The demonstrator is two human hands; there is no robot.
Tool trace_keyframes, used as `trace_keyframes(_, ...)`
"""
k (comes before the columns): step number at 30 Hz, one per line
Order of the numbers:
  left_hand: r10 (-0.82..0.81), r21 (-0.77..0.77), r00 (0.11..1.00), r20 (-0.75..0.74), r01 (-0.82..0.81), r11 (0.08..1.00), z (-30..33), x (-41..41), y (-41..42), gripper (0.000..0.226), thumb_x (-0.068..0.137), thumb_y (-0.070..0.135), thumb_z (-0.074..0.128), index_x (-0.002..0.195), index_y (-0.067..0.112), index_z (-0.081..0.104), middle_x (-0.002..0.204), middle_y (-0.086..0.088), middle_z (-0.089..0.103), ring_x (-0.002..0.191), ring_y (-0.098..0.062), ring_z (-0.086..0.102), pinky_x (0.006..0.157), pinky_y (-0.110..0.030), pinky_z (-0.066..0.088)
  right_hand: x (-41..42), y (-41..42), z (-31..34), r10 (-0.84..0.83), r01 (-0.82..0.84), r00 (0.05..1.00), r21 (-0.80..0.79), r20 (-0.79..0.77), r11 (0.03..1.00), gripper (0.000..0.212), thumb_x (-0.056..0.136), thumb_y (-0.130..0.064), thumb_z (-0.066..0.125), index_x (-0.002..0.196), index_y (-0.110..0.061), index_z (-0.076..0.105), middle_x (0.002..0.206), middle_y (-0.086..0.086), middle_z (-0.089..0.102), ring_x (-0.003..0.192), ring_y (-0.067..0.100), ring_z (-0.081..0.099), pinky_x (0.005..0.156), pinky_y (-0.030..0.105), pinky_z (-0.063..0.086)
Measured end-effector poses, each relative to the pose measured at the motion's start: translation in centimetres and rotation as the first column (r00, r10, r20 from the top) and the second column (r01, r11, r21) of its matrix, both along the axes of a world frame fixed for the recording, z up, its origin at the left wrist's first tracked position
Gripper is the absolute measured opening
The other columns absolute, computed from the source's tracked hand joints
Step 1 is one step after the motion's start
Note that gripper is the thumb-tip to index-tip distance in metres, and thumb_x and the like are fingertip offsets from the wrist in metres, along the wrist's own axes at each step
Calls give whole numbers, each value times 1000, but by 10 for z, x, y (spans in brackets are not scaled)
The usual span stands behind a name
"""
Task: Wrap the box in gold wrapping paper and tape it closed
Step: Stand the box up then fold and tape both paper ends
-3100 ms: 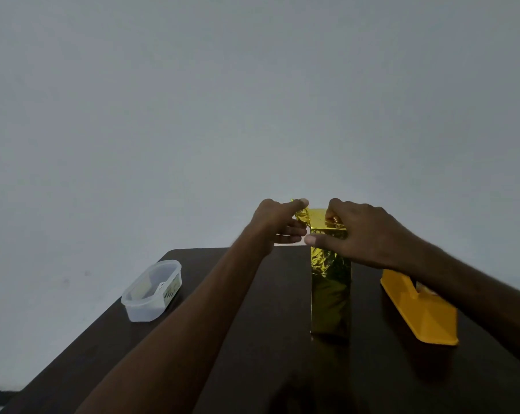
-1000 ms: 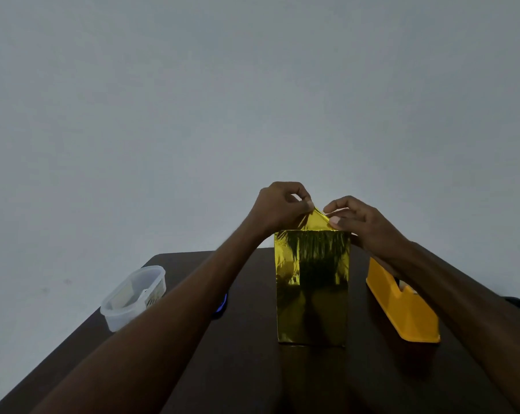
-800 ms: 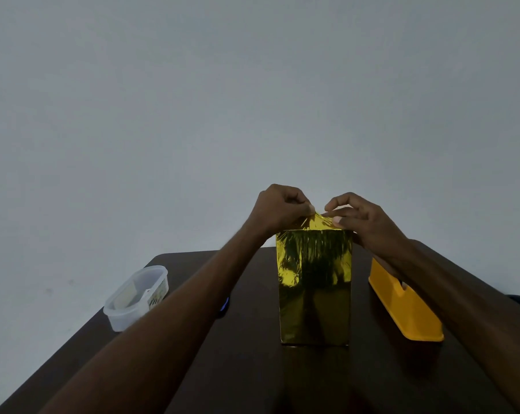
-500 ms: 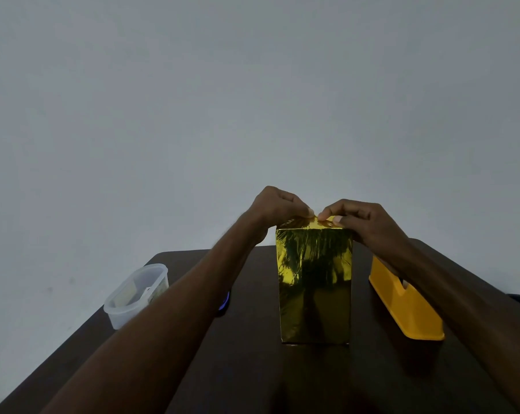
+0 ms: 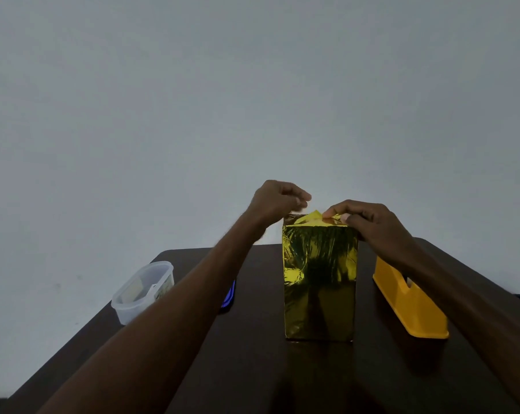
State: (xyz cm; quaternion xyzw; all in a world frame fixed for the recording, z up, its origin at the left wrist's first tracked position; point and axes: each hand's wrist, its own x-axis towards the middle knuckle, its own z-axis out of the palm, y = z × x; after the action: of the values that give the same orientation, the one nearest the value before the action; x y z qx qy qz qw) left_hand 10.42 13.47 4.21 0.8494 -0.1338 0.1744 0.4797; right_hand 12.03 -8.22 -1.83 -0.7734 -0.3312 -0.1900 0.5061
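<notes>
The box (image 5: 320, 279) stands upright in the middle of the dark table (image 5: 252, 369), its front face covered in shiny gold paper. At its top a small triangular gold flap (image 5: 314, 216) sticks up. My right hand (image 5: 369, 222) rests over the top right corner and pinches this flap between thumb and forefinger. My left hand (image 5: 278, 201) hovers just above the top left corner, fingers curled with the tips together; I see nothing between them. The box's top face is mostly hidden by both hands.
A yellow tape dispenser (image 5: 411, 303) lies lengthwise to the right of the box. A clear plastic tub (image 5: 142, 291) sits near the table's left edge. A blue object (image 5: 230, 294) peeks out behind my left forearm. A grey wall rises behind the table.
The box was turned from its narrow side to its broad face. Both hands pinched the top flap and pressed it down; now my left hand has lifted off the paper.
</notes>
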Motion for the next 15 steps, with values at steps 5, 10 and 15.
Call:
trace_keyframes(5,-50,494,957,286,-102,864,-2,-39,0,30,99,29,50,122,21,69,122,5,69,112,-7,60,95,-24,44,-1,2,0,-19,19,1000,-6,8,1000,33,91,-32,43,102,-32,74,108,-14,69,107,13,62,93,54,51)
trace_keyframes(10,-62,716,953,298,-180,675,-36,-44,9,67,94,65,32,143,23,48,143,3,54,127,-15,53,101,-44,44,-3,4,1,3,-4,1000,-14,-16,1000,36,92,-31,39,104,-30,73,109,-15,67,108,13,61,91,53,53)
trace_keyframes(15,17,722,935,354,-285,631,-35,-47,-2,64,94,66,38,142,25,48,137,4,58,133,-20,46,101,-41,40,-3,2,2,-15,15,1000,-33,-18,999,37,92,-32,36,104,-33,71,113,-9,67,108,16,61,90,54,53)
